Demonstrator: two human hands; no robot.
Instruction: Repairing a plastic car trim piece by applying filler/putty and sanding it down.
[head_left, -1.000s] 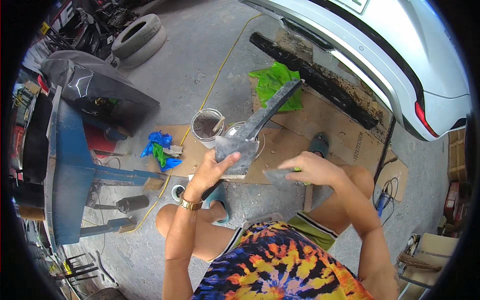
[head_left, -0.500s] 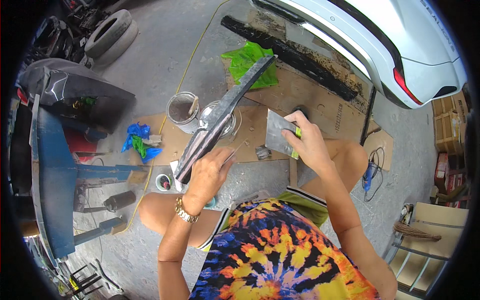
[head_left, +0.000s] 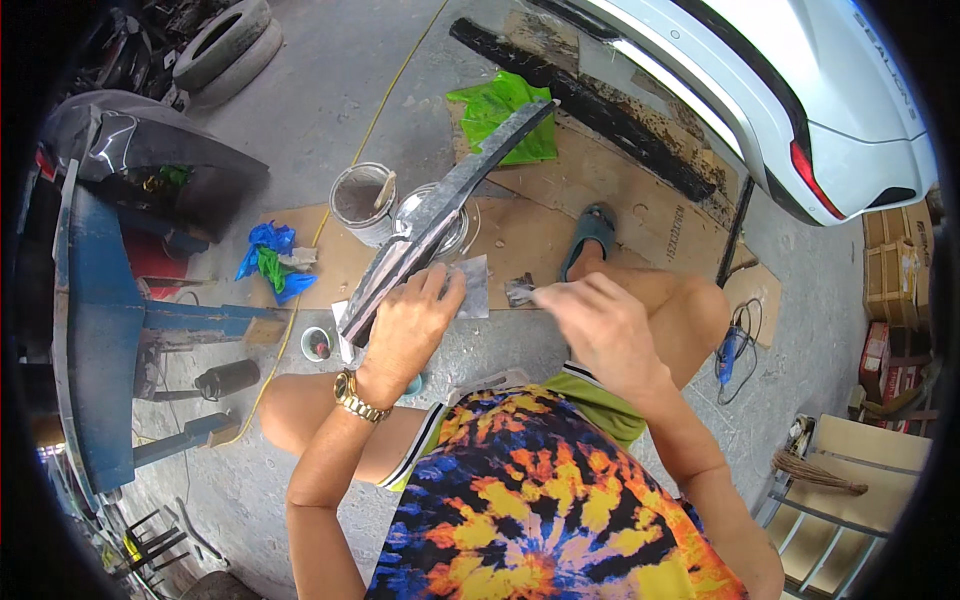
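Observation:
A long grey-and-black car trim strip (head_left: 445, 210), patched with pinkish filler along its lower half, slants across the middle. Its near end lies beside my left hand (head_left: 415, 310), which is closed on a flat grey spreader plate (head_left: 476, 285) turned face up. My right hand (head_left: 605, 325), smeared by motion, is closed on a putty spreader (head_left: 532, 295) seen almost edge-on, its tip pointing at the left hand's plate with a gap between. Under the strip stand two round tins: an open tin (head_left: 362, 200) with a stick in it, and a second tin (head_left: 440, 215) partly covered.
Cardboard (head_left: 620, 215) covers the floor ahead, with a green plastic sheet (head_left: 500, 115) at the strip's far end. A white cup (head_left: 316, 344) and blue-green crumpled plastic (head_left: 270, 262) lie left. A white car bumper (head_left: 760, 120) looms far right; a blue corded tool (head_left: 728, 355) lies right.
My right hand has come down and left toward the left hand, its blade turning from face-on to edge-on. The left hand's plate has turned from edge-on to flat. My right foot now shows.

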